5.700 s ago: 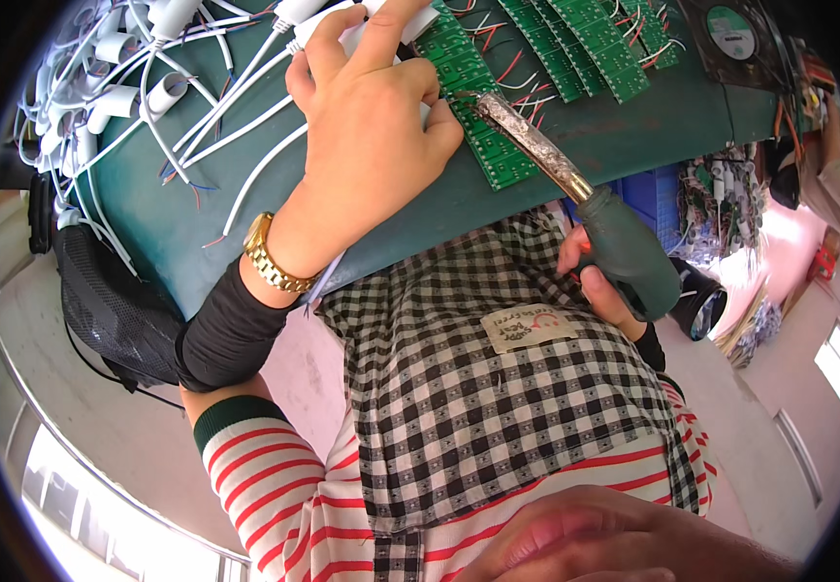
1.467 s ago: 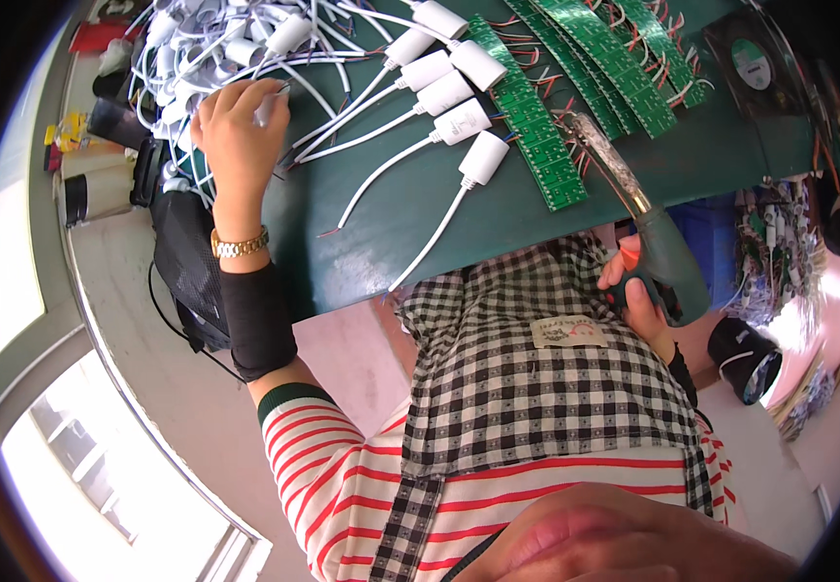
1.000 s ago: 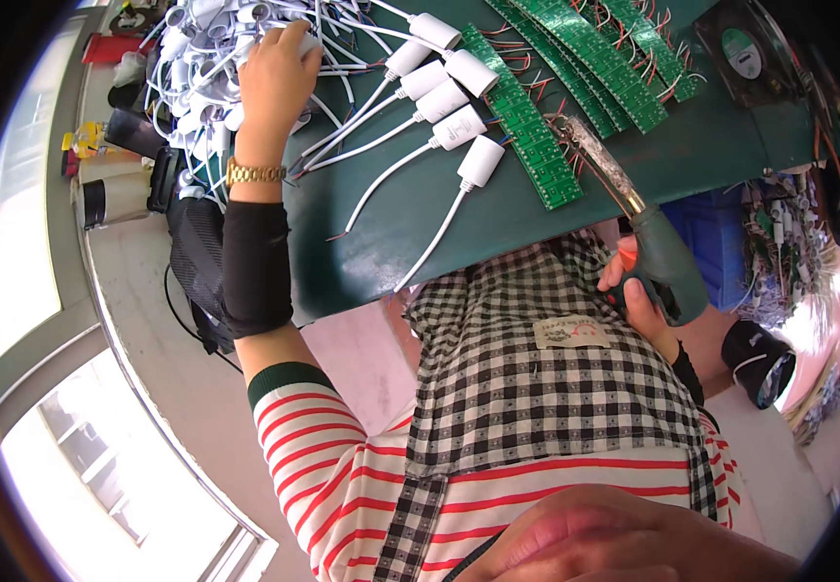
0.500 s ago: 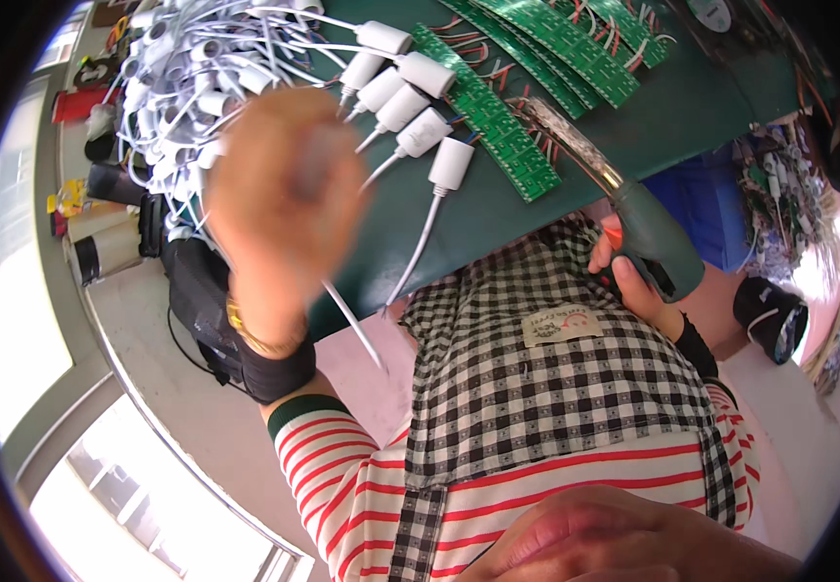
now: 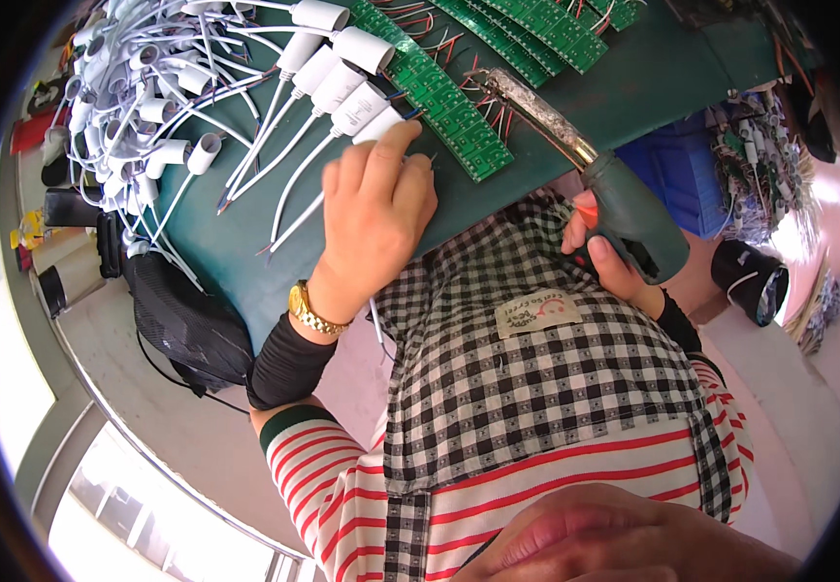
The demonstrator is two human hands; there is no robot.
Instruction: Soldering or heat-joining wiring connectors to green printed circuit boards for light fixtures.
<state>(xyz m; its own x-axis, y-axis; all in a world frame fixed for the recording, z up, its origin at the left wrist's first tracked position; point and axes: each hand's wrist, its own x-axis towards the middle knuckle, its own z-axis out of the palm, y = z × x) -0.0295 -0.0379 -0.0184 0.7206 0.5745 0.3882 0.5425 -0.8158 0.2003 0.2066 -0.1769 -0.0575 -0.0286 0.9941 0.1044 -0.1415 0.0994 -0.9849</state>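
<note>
The left hand (image 5: 376,213) reached palm down over the near end of a row of white sockets (image 5: 355,109), its fingers curled and drawn close together; whether they pinched anything could not be told, because the back of the hand hid the fingertips' grip. The nearest socket showed just beyond its knuckles, partly covered, while the others stretched away ahead of it, their white cables trailing to its left. Just ahead and to the right of that hand lay a long green circuit board (image 5: 444,107), with more green boards (image 5: 536,39) farther off beyond it. Behind the wrist, which wore a gold watch (image 5: 311,312), a white cable (image 5: 378,325) hung past the table edge. Well to the hand's left lay a tangled heap of white sockets and cables (image 5: 144,107) on the dark green table (image 5: 211,233). The right hand (image 5: 602,260) was wrapped around the handle of a soldering gun (image 5: 619,194), near its orange trigger (image 5: 585,209); the metal barrel ran forward and left from that hand toward thin red and white wires beside the nearest board.
</note>
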